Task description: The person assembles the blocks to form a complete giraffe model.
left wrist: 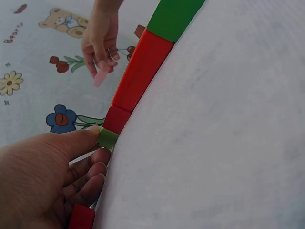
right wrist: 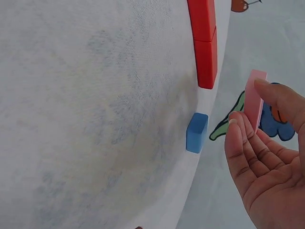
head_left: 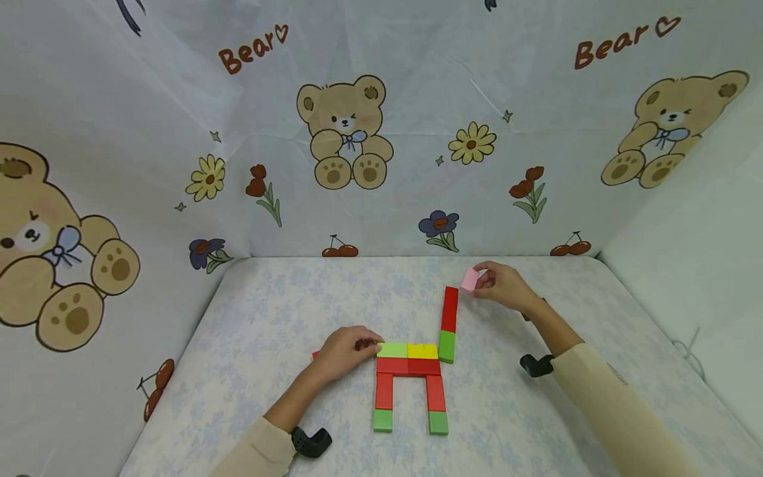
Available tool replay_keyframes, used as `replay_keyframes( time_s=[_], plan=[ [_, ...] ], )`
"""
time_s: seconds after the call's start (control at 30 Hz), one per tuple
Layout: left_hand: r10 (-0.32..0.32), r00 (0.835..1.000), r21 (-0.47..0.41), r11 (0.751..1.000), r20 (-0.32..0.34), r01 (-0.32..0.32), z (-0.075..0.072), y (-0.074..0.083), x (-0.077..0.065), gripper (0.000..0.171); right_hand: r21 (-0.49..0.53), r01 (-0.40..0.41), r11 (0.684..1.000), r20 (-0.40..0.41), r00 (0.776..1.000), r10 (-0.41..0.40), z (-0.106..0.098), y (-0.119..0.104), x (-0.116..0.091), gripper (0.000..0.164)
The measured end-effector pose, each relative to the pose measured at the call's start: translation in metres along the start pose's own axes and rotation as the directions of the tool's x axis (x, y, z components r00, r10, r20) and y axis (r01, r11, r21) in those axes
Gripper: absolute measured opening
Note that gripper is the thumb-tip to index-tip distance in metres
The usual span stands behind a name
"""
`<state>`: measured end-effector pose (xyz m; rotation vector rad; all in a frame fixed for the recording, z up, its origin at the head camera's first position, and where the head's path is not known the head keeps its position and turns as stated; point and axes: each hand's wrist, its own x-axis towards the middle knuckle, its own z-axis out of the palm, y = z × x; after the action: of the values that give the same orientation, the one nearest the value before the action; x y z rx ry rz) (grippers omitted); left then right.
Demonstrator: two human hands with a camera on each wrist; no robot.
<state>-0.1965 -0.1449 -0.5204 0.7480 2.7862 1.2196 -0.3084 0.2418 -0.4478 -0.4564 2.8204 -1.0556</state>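
Here, the right hand (head_left: 504, 287) pinches a pink block (head_left: 469, 279), probably light, stiff and smooth, best held by opposite edges; the left hand (head_left: 346, 352) grips a light green block (head_left: 393, 350).

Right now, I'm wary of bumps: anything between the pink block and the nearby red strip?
Nothing visible: only tabletop shows between the pink block and red strip in the head view. The right wrist view's blue block lies aside.
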Motion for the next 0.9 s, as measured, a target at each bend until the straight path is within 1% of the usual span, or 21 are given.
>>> replay_keyframes(
  time_s=[0.1, 0.13, 0.27, 0.4, 0.57, 0.73, 0.9],
  plan=[
    [0.006, 1.000, 0.008, 1.000, -0.003, -0.006, 0.000, 0.000, 0.001, 0.014, -0.003, -0.005, 1.000, 0.015, 1.000, 0.006, 0.002, 0.003, 0.011, 0.059],
    [0.007, 1.000, 0.009, 1.000, -0.001, -0.007, 0.000, 0.000, 0.001, 0.014, -0.005, 0.003, 1.000, 0.023, 1.000, -0.003, 0.002, 0.004, 0.015, 0.059],
    [0.006, 1.000, 0.009, 1.000, 0.010, -0.006, 0.001, 0.001, 0.001, 0.014, 0.000, -0.005, 1.000, 0.052, 0.999, 0.005, 0.004, 0.005, 0.025, 0.060],
    [0.002, 1.000, 0.009, 1.000, 0.007, -0.002, 0.000, 0.001, 0.000, 0.014, 0.012, -0.052, 0.999, 0.064, 0.997, 0.051, 0.007, 0.000, 0.034, 0.061],
    [0.020, 1.000, 0.006, 1.000, -0.005, -0.020, 0.000, -0.001, 0.000, 0.014, 0.028, -0.101, 0.994, 0.058, 0.993, 0.099, 0.011, -0.007, 0.043, 0.061],
    [0.021, 1.000, 0.004, 1.000, 0.001, -0.021, 0.000, -0.002, 0.000, 0.014, 0.022, -0.136, 0.991, 0.069, 0.989, 0.134, 0.015, -0.005, 0.049, 0.062],
    [0.019, 1.000, 0.014, 1.000, 0.004, -0.019, 0.001, -0.003, 0.001, 0.014, 0.035, -0.161, 0.986, 0.080, 0.984, 0.157, 0.014, -0.001, 0.053, 0.063]
  ],
)
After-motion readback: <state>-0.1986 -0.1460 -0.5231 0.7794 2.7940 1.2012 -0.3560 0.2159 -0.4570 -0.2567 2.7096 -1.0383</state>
